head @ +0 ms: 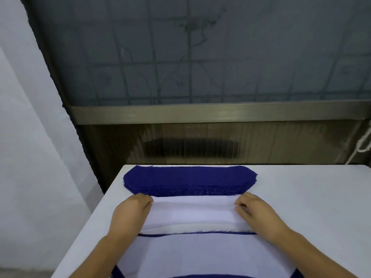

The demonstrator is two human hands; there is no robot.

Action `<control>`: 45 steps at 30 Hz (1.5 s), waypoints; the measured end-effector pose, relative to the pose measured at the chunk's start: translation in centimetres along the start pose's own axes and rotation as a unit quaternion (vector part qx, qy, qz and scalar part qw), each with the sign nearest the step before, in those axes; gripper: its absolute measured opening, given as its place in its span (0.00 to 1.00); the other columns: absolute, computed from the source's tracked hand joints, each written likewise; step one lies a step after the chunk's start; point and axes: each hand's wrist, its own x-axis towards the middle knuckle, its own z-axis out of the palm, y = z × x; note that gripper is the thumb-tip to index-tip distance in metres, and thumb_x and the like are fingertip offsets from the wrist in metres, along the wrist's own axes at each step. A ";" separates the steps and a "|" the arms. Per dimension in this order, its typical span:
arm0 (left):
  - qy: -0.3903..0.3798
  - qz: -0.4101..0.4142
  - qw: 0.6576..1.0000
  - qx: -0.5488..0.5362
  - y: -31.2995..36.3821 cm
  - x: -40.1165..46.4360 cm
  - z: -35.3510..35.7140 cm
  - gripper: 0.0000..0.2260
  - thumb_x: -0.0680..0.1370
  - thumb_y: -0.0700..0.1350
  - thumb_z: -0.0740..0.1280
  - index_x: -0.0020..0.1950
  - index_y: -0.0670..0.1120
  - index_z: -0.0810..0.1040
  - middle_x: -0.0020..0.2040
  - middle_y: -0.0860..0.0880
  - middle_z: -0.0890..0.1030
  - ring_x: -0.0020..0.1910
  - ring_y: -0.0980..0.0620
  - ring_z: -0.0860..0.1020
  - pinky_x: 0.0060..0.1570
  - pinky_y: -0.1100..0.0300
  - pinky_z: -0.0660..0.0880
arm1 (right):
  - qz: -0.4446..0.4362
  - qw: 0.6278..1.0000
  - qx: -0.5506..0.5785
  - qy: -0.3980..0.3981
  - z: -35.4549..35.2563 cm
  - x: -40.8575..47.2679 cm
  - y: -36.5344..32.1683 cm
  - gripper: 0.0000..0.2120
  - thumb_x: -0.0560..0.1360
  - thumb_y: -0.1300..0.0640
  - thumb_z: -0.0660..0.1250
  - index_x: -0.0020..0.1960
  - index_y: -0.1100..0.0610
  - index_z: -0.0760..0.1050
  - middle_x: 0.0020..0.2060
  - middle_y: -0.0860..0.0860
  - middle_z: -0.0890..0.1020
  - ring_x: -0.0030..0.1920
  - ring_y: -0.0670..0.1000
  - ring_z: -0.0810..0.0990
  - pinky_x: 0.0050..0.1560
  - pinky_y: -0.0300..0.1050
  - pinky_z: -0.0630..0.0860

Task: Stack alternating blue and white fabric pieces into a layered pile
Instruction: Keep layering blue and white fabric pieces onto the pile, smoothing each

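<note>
White table [301, 197]. Nearest the person, a layered pile [200, 255] of white and blue cloth is lying, with blue edges showing. Left hand [130, 211] and right hand [259, 211] are pinching the left and right ends of a white piece [192, 213], fingers curled on it, holding it over the pile. Just beyond, a blue stack [188, 179] is sitting at the far table edge.
</note>
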 end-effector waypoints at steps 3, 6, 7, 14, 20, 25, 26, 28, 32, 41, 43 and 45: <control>0.065 0.070 0.995 0.009 -0.2 -2.3 -1.6 0.13 0.61 0.37 0.81 0.43 0.48 0.86 0.41 0.52 0.84 0.37 0.54 0.82 0.44 0.67 0.73 | -0.067 0.994 -0.048 0.069 -1.1 -2.8 -0.4 0.03 0.77 0.56 0.65 0.47 0.51 0.78 0.45 0.41 0.78 0.45 0.43 0.76 0.49 0.36 0.73; 0.128 0.161 0.979 0.001 -0.7 -5.5 -1.4 0.06 0.70 0.38 0.71 0.44 0.45 0.86 0.44 0.49 0.83 0.43 0.53 0.80 0.47 0.65 0.74 | -0.169 0.971 -0.088 0.144 -1.3 -6.4 -0.4 0.16 0.81 0.51 0.56 0.43 0.53 0.80 0.43 0.43 0.81 0.41 0.44 0.79 0.47 0.38 0.74; 0.140 0.180 0.974 -0.011 -0.7 -6.7 -1.0 0.09 0.73 0.41 0.65 0.43 0.44 0.86 0.44 0.48 0.83 0.44 0.54 0.77 0.46 0.63 0.72 | -0.193 0.962 -0.096 0.167 -1.1 -7.7 -0.3 0.23 0.82 0.49 0.51 0.42 0.54 0.82 0.43 0.45 0.82 0.42 0.45 0.80 0.48 0.38 0.73; 0.168 0.194 0.963 -0.083 0.4 -11.0 -0.4 0.29 0.83 0.54 0.49 0.41 0.42 0.86 0.46 0.47 0.84 0.48 0.56 0.75 0.46 0.62 0.73 | -0.218 0.944 -0.098 0.228 0.5 -11.4 0.1 0.28 0.83 0.49 0.50 0.40 0.57 0.85 0.46 0.49 0.85 0.49 0.43 0.76 0.59 0.30 0.65; 0.143 0.180 0.971 -0.070 0.7 -11.7 -0.9 0.31 0.84 0.55 0.47 0.43 0.43 0.86 0.48 0.49 0.84 0.44 0.52 0.83 0.46 0.62 0.76 | -0.223 0.944 -0.091 0.227 1.1 -12.1 0.4 0.26 0.82 0.50 0.52 0.40 0.57 0.85 0.46 0.48 0.84 0.49 0.43 0.76 0.59 0.31 0.66; 0.098 0.164 0.975 -0.111 0.5 -12.3 -1.2 0.30 0.82 0.57 0.47 0.46 0.45 0.86 0.51 0.51 0.83 0.48 0.55 0.81 0.52 0.68 0.73 | -0.203 0.959 -0.055 0.192 0.8 -12.6 0.4 0.23 0.81 0.47 0.54 0.41 0.55 0.84 0.48 0.46 0.84 0.49 0.41 0.76 0.55 0.32 0.70; 0.092 0.162 0.975 -0.122 0.5 -12.3 -1.3 0.29 0.82 0.57 0.47 0.46 0.45 0.86 0.52 0.52 0.83 0.50 0.56 0.80 0.54 0.71 0.71 | -0.198 0.962 -0.047 0.184 0.6 -12.7 0.3 0.23 0.81 0.45 0.55 0.41 0.54 0.84 0.49 0.45 0.84 0.50 0.41 0.76 0.55 0.32 0.70; 0.077 0.155 0.975 -0.141 0.4 -12.5 -1.5 0.28 0.82 0.58 0.49 0.47 0.45 0.86 0.53 0.53 0.82 0.53 0.60 0.76 0.58 0.75 0.67 | -0.186 0.967 -0.038 0.168 0.1 -12.9 0.0 0.24 0.80 0.41 0.54 0.42 0.52 0.84 0.51 0.44 0.83 0.51 0.40 0.76 0.57 0.30 0.68; 0.065 0.137 0.977 -0.152 0.3 -12.8 -1.7 0.25 0.80 0.61 0.54 0.48 0.47 0.86 0.55 0.55 0.81 0.54 0.64 0.75 0.56 0.75 0.69 | -0.178 0.970 -0.038 0.164 -0.2 -12.9 -0.3 0.26 0.81 0.42 0.51 0.41 0.51 0.83 0.51 0.43 0.82 0.51 0.38 0.75 0.57 0.27 0.67; 0.148 0.031 0.985 -0.083 -1.6 -11.9 -1.6 0.23 0.79 0.55 0.56 0.29 0.45 0.77 0.33 0.56 0.76 0.34 0.56 0.71 0.36 0.67 0.68 | -0.096 0.980 -0.098 0.141 -2.2 -11.7 2.8 0.05 0.65 0.61 0.72 0.34 0.54 0.77 0.38 0.45 0.78 0.39 0.43 0.72 0.42 0.35 0.69; 0.121 -0.022 0.992 -0.014 -2.3 -10.7 -2.2 0.19 0.75 0.52 0.61 0.26 0.45 0.67 0.27 0.54 0.69 0.28 0.52 0.67 0.26 0.62 0.61 | -0.070 0.985 -0.129 0.093 -3.0 -10.9 3.3 0.14 0.58 0.67 0.77 0.33 0.54 0.75 0.34 0.45 0.75 0.34 0.46 0.71 0.36 0.38 0.68; 0.059 -0.060 0.995 0.045 -2.2 -8.9 -2.5 0.20 0.71 0.46 0.70 0.24 0.45 0.63 0.25 0.51 0.67 0.25 0.49 0.67 0.24 0.61 0.59 | -0.028 0.986 -0.147 0.066 -3.7 -9.6 3.0 0.16 0.58 0.67 0.77 0.32 0.52 0.73 0.32 0.43 0.74 0.31 0.46 0.73 0.32 0.39 0.68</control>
